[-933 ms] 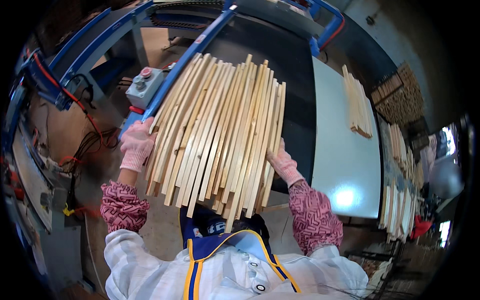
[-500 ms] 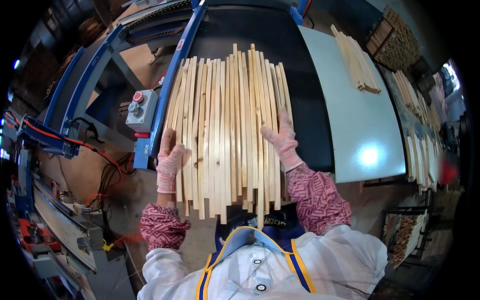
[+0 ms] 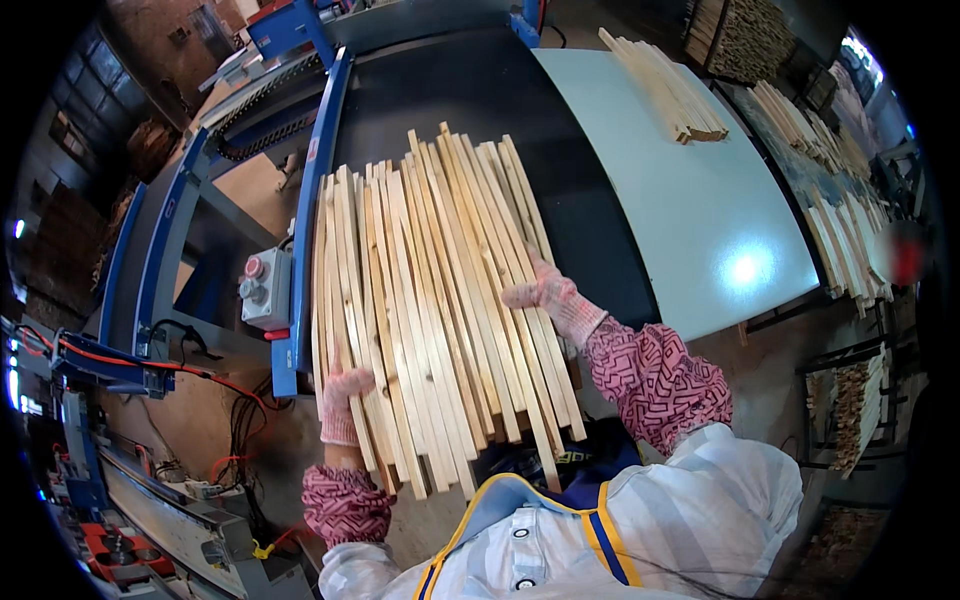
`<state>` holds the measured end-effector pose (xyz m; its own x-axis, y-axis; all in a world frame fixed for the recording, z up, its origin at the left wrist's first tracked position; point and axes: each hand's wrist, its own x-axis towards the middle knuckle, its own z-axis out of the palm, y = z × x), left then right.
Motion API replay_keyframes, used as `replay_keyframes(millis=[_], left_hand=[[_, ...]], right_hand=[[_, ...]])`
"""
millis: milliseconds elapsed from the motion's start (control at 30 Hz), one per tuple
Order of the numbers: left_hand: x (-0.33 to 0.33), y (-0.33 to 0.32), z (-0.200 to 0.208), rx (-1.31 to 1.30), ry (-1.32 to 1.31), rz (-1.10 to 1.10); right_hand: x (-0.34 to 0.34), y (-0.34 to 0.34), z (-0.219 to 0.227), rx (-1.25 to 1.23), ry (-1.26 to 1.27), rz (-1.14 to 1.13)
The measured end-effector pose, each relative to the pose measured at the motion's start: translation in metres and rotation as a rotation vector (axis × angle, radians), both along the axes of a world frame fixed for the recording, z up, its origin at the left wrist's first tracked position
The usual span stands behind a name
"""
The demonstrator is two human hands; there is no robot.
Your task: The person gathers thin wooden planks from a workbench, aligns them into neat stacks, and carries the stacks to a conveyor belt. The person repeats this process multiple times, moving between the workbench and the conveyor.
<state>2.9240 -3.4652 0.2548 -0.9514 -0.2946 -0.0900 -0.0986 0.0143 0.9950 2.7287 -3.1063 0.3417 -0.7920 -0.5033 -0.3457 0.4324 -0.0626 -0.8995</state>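
A wide layer of long, pale wooden strips [image 3: 425, 330] lies side by side in front of me, over the near part of a black belt [image 3: 440, 95]. Their ends are uneven, and the near ends jut out toward my apron. At the layer's left edge is my left hand [image 3: 345, 405], in a pink-and-white glove, thumb over the top and other fingers mostly hidden along the side. My right hand [image 3: 552, 300], gloved alike, clasps the right edge farther up, its thumb lying on the outer strips. Both hands press the strips between them.
A blue frame rail [image 3: 318, 190] borders the belt on the left, with a grey control box [image 3: 265, 290] bearing a red button. To the right is a pale smooth panel [image 3: 660, 190] with a few strips [image 3: 668, 90] on it. More strips [image 3: 850, 245] are stacked beyond.
My view has turned, so the surroundings sit lower at left. The strips now slant, far ends toward the left, and both hands have stayed at their sides. My right hand has moved slightly farther forward.
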Motion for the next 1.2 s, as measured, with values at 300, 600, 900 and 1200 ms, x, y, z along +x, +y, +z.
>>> replay_keyframes(millis=[300,600,900,1200], left_hand=[[0.003,0.147,0.11,0.013,-0.022,0.33],[0.008,0.221,0.112,0.453,-0.034,0.343],[0.018,0.221,0.084,0.512,-0.056,0.336],[0.022,0.196,0.07,0.518,-0.121,0.319]], right_hand=[[-0.023,0.07,0.013,-0.504,0.068,0.216],[-0.044,0.099,-0.001,-0.145,0.023,0.207],[-0.035,0.108,-0.003,-0.087,0.008,0.22],[-0.015,0.106,0.005,-0.193,-0.055,0.178]])
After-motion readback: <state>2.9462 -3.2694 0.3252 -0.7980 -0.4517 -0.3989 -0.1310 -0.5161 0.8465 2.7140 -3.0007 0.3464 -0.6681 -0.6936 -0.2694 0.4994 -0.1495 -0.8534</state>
